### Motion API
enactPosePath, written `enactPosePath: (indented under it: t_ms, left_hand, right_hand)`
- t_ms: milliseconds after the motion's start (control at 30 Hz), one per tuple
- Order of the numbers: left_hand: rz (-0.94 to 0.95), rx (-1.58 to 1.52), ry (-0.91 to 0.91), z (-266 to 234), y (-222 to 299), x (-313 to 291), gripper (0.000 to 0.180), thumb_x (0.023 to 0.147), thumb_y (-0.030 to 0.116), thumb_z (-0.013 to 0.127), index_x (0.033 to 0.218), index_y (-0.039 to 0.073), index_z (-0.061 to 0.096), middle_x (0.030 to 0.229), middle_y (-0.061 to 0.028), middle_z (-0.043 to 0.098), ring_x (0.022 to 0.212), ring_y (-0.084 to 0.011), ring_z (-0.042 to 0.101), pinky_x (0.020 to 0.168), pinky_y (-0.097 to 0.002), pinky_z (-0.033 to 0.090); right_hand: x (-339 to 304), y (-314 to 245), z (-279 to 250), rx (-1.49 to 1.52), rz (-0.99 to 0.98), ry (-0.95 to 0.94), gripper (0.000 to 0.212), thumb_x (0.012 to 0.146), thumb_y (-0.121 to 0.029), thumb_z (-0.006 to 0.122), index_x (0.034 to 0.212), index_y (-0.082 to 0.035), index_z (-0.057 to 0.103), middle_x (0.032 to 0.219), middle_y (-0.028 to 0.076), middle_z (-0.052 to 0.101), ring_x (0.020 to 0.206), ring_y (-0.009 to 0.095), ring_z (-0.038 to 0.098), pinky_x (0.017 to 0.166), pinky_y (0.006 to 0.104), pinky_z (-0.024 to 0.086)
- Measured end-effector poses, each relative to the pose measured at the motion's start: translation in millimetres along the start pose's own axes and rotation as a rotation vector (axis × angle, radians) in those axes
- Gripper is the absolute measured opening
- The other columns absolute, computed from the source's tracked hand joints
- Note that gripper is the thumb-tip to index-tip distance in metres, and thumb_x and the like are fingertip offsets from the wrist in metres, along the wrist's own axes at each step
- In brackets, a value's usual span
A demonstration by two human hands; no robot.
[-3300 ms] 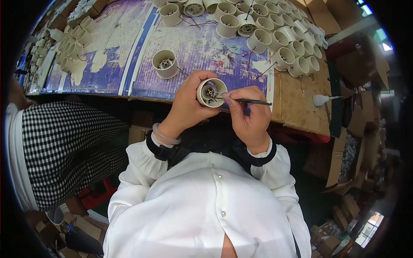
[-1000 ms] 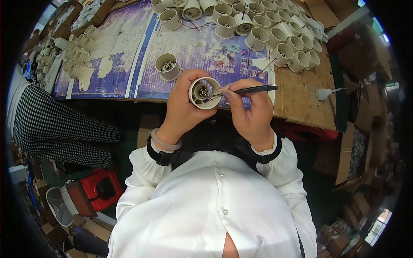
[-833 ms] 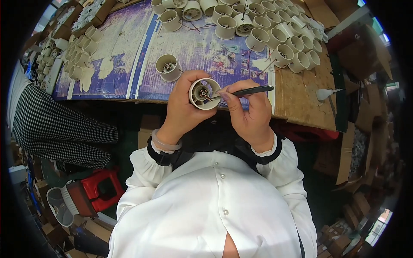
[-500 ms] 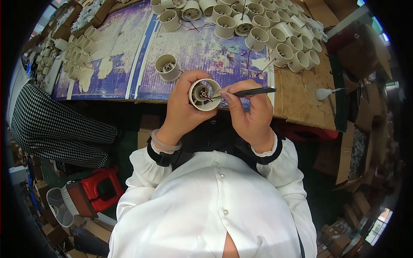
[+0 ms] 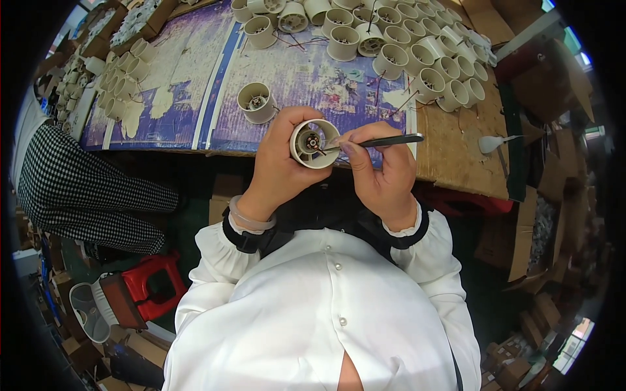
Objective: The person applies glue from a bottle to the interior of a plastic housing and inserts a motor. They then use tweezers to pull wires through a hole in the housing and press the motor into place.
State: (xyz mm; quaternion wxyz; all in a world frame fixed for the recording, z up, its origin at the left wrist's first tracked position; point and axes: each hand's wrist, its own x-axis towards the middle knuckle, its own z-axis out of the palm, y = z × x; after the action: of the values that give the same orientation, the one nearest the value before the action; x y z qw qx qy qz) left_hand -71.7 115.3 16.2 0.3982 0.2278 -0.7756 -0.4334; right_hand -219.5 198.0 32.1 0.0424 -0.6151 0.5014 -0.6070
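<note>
My left hand (image 5: 277,153) wraps around a cream plastic cup-shaped housing (image 5: 296,158), its open end tilted up toward me. Inside it sits a small motor (image 5: 313,142) with a copper-coloured part around a central shaft. Between thumb and fingers, my right hand (image 5: 385,166) grips dark tweezers (image 5: 399,139), whose tips reach past the rim into the housing beside the motor. A second housing (image 5: 257,104) with a motor inside stands upright on the table, just beyond my left hand.
Many similar housings (image 5: 430,83) crowd the back and right of the cardboard-covered table (image 5: 287,68), some with thin wires trailing. More housings (image 5: 124,78) stand at the left. A white squeeze bottle (image 5: 490,143) lies near the right edge. A person in checked trousers (image 5: 91,189) is at my left.
The housing in my left hand has turned slightly, and its motor now faces me a little differently. The tweezers have shifted slightly to the right, their tips still inside.
</note>
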Motion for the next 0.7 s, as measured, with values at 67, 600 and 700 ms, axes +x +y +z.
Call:
enactPosePath:
  t_ms: [67,600,700]
  left_hand:
    - [-0.003,0.021,0.003,0.3,-0.2,-1.5,0.059,0.066,-0.003,0.076,0.116,0.005,0.047,0.111,-0.0066,0.055,0.099,-0.0139,0.056,0.085,-0.0260,0.047]
    - [-0.044,-0.009,0.006,-0.8,2.4,1.4,0.056,0.067,-0.002,0.074,0.115,0.004,0.047,0.108,-0.0062,0.057,0.096,-0.0133,0.057,0.084,-0.0259,0.047]
    - [-0.037,-0.016,0.005,-0.1,2.2,1.8,0.055,0.067,-0.002,0.074,0.115,0.004,0.047,0.107,-0.0061,0.057,0.096,-0.0131,0.057,0.084,-0.0258,0.047]
  right_hand:
    - [2.8,-2.4,-0.6,0.032,-0.032,0.022,0.013,0.081,-0.003,0.069,0.090,-0.003,0.058,0.082,0.008,0.063,0.065,0.023,0.058,0.056,0.0307,0.046]
    - [2.2,2.5,-4.0,0.094,0.205,-0.115,0.015,0.092,-0.004,0.058,0.103,0.000,0.048,0.091,0.011,0.063,0.084,0.014,0.062,0.077,0.0254,0.048]
    - [2.3,2.5,-3.0,0.085,0.209,-0.104,0.015,0.092,-0.004,0.059,0.102,0.000,0.048,0.091,0.010,0.063,0.084,0.014,0.062,0.077,0.0253,0.048]
